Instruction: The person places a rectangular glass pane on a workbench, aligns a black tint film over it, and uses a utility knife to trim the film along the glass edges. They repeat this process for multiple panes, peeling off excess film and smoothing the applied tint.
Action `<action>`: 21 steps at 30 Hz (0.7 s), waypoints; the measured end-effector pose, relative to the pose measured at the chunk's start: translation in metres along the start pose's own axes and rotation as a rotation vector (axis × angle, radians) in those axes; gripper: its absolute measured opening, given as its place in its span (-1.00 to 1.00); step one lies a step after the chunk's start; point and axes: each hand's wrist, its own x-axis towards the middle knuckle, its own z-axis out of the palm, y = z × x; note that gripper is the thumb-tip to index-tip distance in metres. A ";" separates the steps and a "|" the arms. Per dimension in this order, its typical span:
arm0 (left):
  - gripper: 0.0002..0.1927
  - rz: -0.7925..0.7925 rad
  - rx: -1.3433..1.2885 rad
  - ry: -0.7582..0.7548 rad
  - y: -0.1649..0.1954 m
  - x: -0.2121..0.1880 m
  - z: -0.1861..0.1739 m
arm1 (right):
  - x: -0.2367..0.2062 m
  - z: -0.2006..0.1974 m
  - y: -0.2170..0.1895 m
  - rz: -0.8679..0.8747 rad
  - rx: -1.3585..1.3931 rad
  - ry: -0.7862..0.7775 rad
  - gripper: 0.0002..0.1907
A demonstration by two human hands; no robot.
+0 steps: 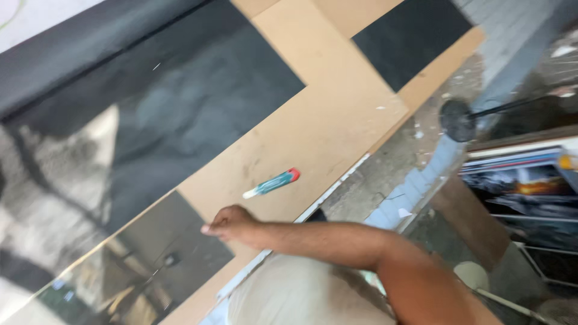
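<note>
The utility knife (272,182), teal with a red end, lies flat on the bare brown board (337,120), just beyond the right hand (232,222) and not touching it. The hand rests on the board beside a glossy dark print (150,259), fingers curled together, holding nothing. The left hand is out of view. The step in hand appears to be positioning; picking up the knife would call for a short forward reach.
</note>
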 end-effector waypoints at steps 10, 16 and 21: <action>-0.09 -0.054 -0.289 0.094 -0.117 -0.016 0.011 | 0.044 0.040 0.046 0.052 -0.487 -0.061 -0.05; -0.13 -0.034 -0.346 0.128 -0.122 -0.016 0.006 | 0.054 0.060 0.042 0.215 -0.057 -0.033 -0.42; -0.12 -0.071 -0.336 0.113 -0.136 -0.005 0.014 | 0.048 0.058 0.028 0.168 -0.069 -0.314 -0.49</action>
